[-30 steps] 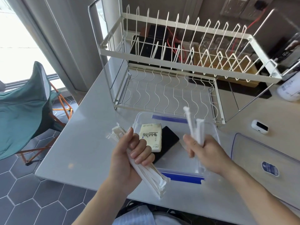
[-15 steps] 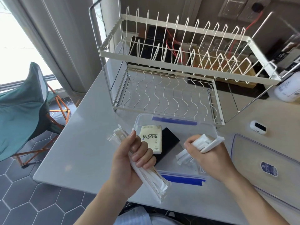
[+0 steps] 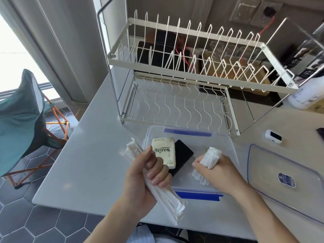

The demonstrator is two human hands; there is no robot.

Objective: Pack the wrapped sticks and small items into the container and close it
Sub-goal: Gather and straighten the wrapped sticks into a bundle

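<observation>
A clear container (image 3: 226, 142) with blue clips stands open on the white table. Inside it lie a cream tissue pack (image 3: 164, 151) and a black flat item (image 3: 182, 156). My left hand (image 3: 149, 179) grips a long bundle of white wrapped sticks (image 3: 168, 199) at the container's near left corner. My right hand (image 3: 217, 172) holds a second bundle of wrapped sticks (image 3: 210, 157) low over the container's middle, its ends pointing up and away. The clear lid (image 3: 280, 181) lies flat on the table to the right.
A white wire dish rack (image 3: 184, 81) stands just behind the container. A small white device (image 3: 273, 136) and a white bottle (image 3: 306, 97) sit at the right. A teal folding chair (image 3: 22, 120) stands left of the table edge.
My right hand has tipped its sticks from upright to nearly flat and lowered them into the container. My left hand has kept its bundle in place.
</observation>
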